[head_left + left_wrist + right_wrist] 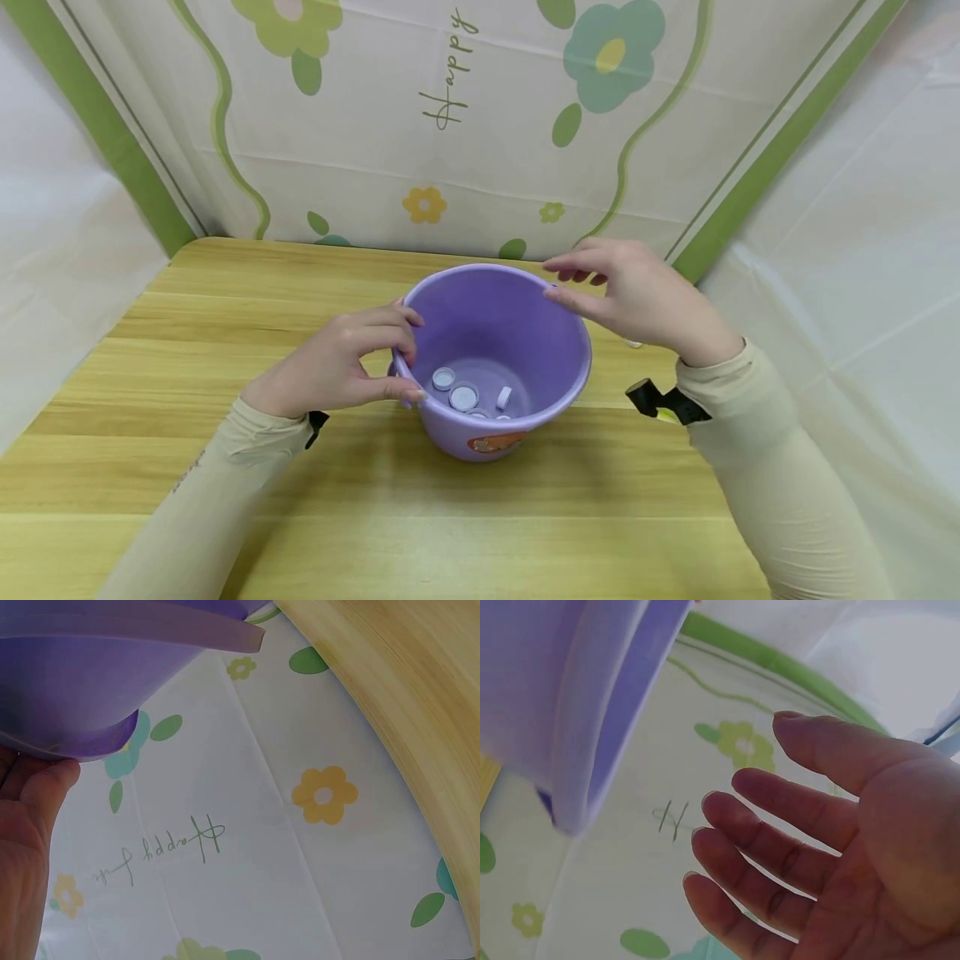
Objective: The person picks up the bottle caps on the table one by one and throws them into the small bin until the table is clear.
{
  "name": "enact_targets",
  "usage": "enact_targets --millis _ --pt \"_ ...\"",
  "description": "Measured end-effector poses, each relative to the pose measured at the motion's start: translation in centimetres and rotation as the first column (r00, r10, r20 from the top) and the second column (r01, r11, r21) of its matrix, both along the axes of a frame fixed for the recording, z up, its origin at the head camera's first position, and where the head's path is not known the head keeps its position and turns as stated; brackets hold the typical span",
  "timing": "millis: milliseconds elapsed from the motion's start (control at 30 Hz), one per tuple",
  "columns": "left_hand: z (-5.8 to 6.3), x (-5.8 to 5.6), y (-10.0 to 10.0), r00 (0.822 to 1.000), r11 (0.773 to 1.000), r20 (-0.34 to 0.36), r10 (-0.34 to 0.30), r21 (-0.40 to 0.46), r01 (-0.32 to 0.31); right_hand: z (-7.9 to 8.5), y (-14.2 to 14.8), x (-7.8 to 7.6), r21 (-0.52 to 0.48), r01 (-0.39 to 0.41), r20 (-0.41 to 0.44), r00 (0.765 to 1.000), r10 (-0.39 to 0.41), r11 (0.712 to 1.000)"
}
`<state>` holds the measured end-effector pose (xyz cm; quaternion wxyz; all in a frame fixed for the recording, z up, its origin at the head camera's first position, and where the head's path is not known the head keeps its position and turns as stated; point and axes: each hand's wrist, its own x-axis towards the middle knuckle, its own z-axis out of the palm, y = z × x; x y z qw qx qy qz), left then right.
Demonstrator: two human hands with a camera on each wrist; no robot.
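Left fingers (387, 337) grip the purple plastic bucket (491, 312); right fingers (583, 303) extend, empty. Round white discs (463, 397) lie inside, below both; remaining work indeterminable.

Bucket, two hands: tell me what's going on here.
A person is handling a purple bucket. The left hand holds its rim on the left. The right hand is by the rim on the far right, fingers loosely open; the right wrist view shows a gap between that hand and the bucket. Several small white discs lie inside, on the bottom.
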<state>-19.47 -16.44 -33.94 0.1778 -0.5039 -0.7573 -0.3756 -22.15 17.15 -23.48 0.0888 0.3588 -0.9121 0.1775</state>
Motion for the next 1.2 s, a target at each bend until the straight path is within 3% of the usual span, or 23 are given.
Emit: enact_targets --millis 333,867,1200 --pt "0.0 0.0 0.0 1.0 1.0 0.005 -0.004 -0.002 0.004 -0.4 4.8 -0.9 -0.078 0.142 0.023 0.99 -0.141 0.987" --pt "0.1 0.1 0.0 1.0 1.0 0.02 -0.008 0.0 0.008 -3.5 10.6 -2.5 0.033 0.333 0.168 0.927 -0.334 0.942" --pt "0.0 0.0 0.1 1.0 1.0 0.014 -0.01 -0.001 0.01 -5.9 12.7 -3.8 0.038 0.35 0.231 0.908 -0.349 0.936"
